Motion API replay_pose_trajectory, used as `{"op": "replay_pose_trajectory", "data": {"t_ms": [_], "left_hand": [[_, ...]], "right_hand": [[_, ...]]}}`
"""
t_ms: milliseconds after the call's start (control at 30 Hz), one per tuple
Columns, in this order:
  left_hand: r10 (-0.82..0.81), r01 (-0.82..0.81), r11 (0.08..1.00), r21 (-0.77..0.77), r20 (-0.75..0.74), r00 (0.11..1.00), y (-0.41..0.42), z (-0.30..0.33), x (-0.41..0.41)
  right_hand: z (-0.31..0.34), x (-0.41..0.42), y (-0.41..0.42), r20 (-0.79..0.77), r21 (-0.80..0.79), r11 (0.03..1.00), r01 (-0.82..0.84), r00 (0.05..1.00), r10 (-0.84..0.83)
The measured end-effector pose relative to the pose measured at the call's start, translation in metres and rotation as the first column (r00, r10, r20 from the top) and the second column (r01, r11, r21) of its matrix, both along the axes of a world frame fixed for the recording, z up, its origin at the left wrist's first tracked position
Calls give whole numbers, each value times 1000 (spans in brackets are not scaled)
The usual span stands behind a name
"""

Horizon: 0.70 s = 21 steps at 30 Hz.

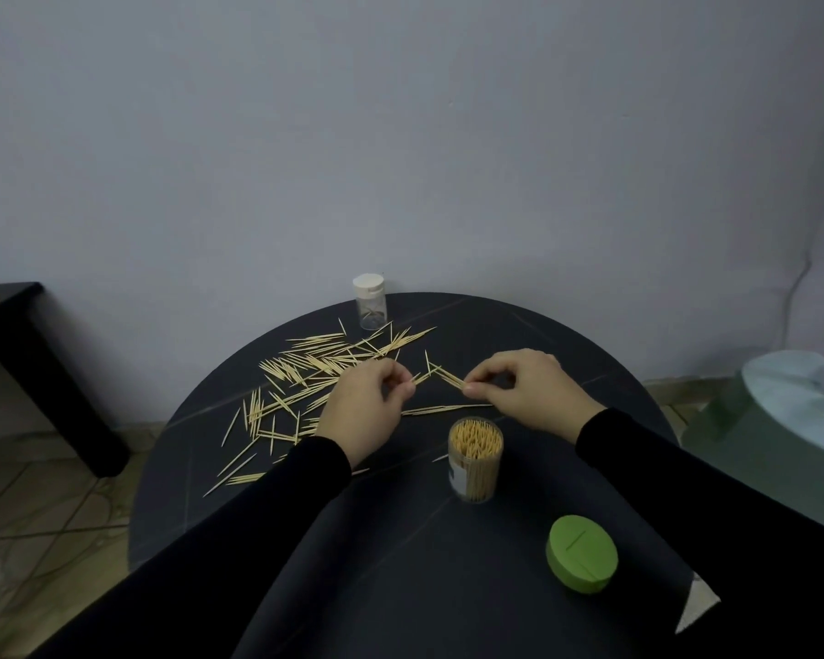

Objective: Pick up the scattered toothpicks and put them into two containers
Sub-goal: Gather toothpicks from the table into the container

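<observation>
Left hand (363, 405): knuckles up above the table (400, 563), fingers curled, tips pinching a few toothpicks.
Right hand (526, 390): palm down, thumb and forefinger pinching a small bundle of toothpicks.
Toothpicks (305, 373): scattered over the table's far left.
Jar (475, 459): open, packed full, upright, just before the hands.
Vial (370, 302): capped, at far edge.
Green lid (582, 554): near right.

Dim, flat, bluish light is falling evenly over everything, casting barely any shadows and no glare. The wide lens is bending the edges, and fine detail is looking soft and slightly blurred.
</observation>
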<state>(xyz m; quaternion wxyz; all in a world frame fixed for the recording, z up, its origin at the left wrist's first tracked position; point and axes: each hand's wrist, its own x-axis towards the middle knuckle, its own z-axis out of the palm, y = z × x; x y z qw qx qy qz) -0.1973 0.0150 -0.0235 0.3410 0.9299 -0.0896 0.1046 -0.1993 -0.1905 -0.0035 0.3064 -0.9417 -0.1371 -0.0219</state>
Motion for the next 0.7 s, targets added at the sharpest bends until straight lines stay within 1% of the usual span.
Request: {"op": "replay_pose_trajectory", "data": {"t_ms": [67, 133, 200, 233, 267, 333, 367, 400, 433, 500, 633, 700], "left_hand": [[1, -3, 998, -59, -37, 999, -2, 0, -2], [-24, 16, 981, -192, -44, 999, -5, 6, -6], [-45, 36, 945, -326, -20, 999, -8, 17, -11], [-60, 52, 912, -407, -7, 998, -10, 22, -15], [-84, 73, 860, -505, 1, 996, -13, 26, -19], [-167, 113, 722, -682, -14, 986, -18, 32, -28], [-214, 125, 663, -738, -27, 976, -21, 34, -33], [-255, 133, 625, -769, -40, 966, -23, 34, -37], [-288, 141, 607, -782, -51, 956, -26, 33, -42], [-329, 146, 601, -786, -76, 941, -30, 29, -48], [-358, 70, 555, -829, -162, 920, -39, 19, -57], [-369, 46, 549, -835, -193, 909, -42, 15, -60]], "right_hand": [[0, -4, -2, -4, 38, 999, -12, 1000, 12], [2, -8, -5, 19, 101, 994, -30, 999, 28], [6, -13, -8, 40, 224, 973, -63, 998, 55], [9, -17, -10, 52, 281, 956, -83, 996, 71], [11, -20, -11, 64, 320, 941, -105, 994, 90], [13, -25, -12, 57, 352, 924, -148, 989, 136], [13, -28, -12, 39, 355, 920, -168, 986, 165], [12, -30, -13, 19, 354, 916, -186, 981, 192], [11, -33, -14, 5, 347, 916, -203, 977, 214], [8, -35, -17, -6, 319, 921, -226, 971, 240], [0, -37, -22, -23, 297, 929, -221, 971, 239], [-1, -38, -24, -24, 293, 930, -220, 971, 238]]}}
